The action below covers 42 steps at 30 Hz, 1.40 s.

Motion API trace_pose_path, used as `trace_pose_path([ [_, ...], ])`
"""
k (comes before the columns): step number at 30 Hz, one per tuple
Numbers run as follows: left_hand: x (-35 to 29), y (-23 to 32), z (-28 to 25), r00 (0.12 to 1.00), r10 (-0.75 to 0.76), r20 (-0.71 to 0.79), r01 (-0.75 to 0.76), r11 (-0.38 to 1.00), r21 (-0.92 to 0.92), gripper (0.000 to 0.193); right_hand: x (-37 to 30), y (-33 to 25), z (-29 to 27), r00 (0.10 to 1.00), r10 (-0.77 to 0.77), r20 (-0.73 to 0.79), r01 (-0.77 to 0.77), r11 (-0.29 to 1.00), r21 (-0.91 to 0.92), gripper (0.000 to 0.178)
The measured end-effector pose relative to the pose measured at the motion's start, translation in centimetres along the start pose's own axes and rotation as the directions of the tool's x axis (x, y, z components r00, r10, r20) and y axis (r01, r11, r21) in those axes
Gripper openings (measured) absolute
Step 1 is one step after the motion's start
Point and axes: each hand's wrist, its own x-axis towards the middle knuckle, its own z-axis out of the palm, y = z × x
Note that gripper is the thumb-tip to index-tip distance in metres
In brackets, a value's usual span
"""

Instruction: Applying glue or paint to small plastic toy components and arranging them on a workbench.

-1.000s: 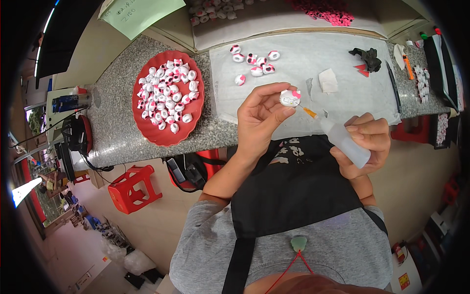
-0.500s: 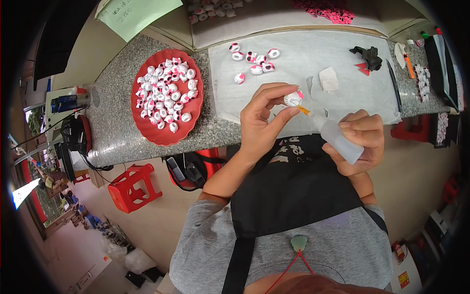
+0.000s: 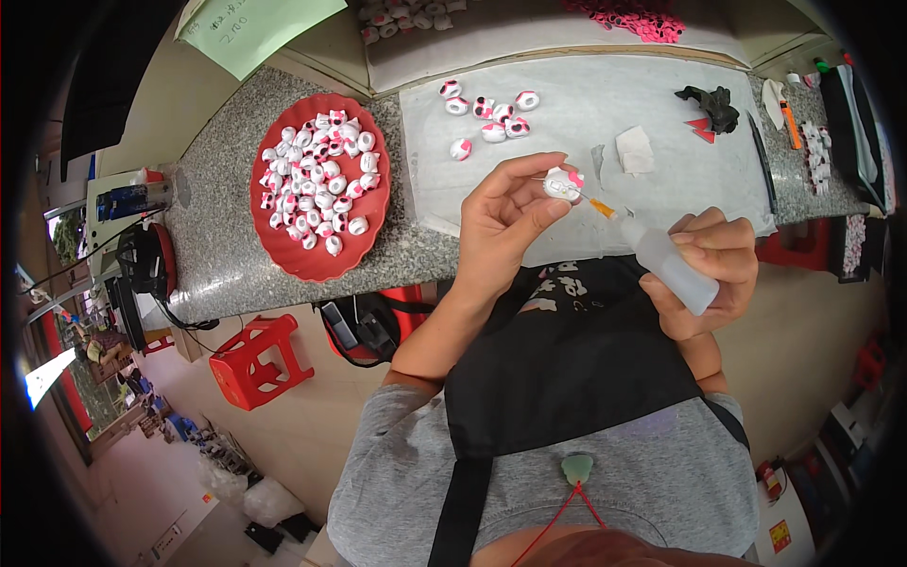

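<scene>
Between the thumb and fingers of my left hand (image 3: pixel 510 217) is a small white and pink figurine head (image 3: pixel 563 183), its marked side turned up. My right hand (image 3: pixel 710 274) is wrapped round a translucent squeeze bottle (image 3: pixel 673 269) with an orange nozzle (image 3: pixel 603 208). The nozzle points at the figurine head, with a short gap between its thin tip and the piece. Past my hands, several like pieces (image 3: pixel 493 132) lie loose on the white sheet (image 3: pixel 557 94). Many more fill a red scalloped plate (image 3: pixel 267 248) at the left.
A small white paper square (image 3: pixel 635 151) and a crumpled black piece (image 3: pixel 713 109) lie on the sheet. A dark pen-like stick (image 3: pixel 761 165) rests at its right edge. Pink pieces (image 3: pixel 633 19) sit on the shelf behind. A red stool (image 3: pixel 262 364) stands below the granite counter (image 3: pixel 213 227).
The bottle has drawn back to the right, so its nozzle is now apart from the figurine head. My left hand has turned the piece, showing more of its marked side.
</scene>
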Motion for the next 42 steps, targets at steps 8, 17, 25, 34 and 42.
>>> trace_pose_path([
  [8,0.0,-0.2,0.0,0.999,0.042,-0.024,-0.041,0.998,0.041,0.034,-0.1,0.4,0.0,1.000,0.015,0.021,-0.015,1.000,-0.023,0.043],
  [17,0.4,-0.6,-0.9,0.962,0.272,-0.028,-0.243,0.898,0.366,0.032,0.6,3.0,-2.3,0.945,0.320,-0.068,-0.317,0.947,0.054,0.033],
  [25,1.1,-0.6,-1.4,0.920,0.393,0.018,-0.347,0.790,0.505,0.031,1.2,1.7,-0.4,0.991,0.113,0.078,-0.105,0.990,-0.094,0.036],
  [34,1.6,-0.6,-1.4,0.919,0.386,-0.075,-0.311,0.830,0.463,0.029,1.4,3.5,-0.7,0.990,0.131,0.054,-0.126,0.988,-0.089,0.038],
  [42,1.6,-0.3,-2.6,0.962,0.207,-0.180,-0.174,0.968,0.183,0.031,6.3,16.2,-3.3,0.787,0.616,-0.022,-0.594,0.748,-0.295,0.025],
])
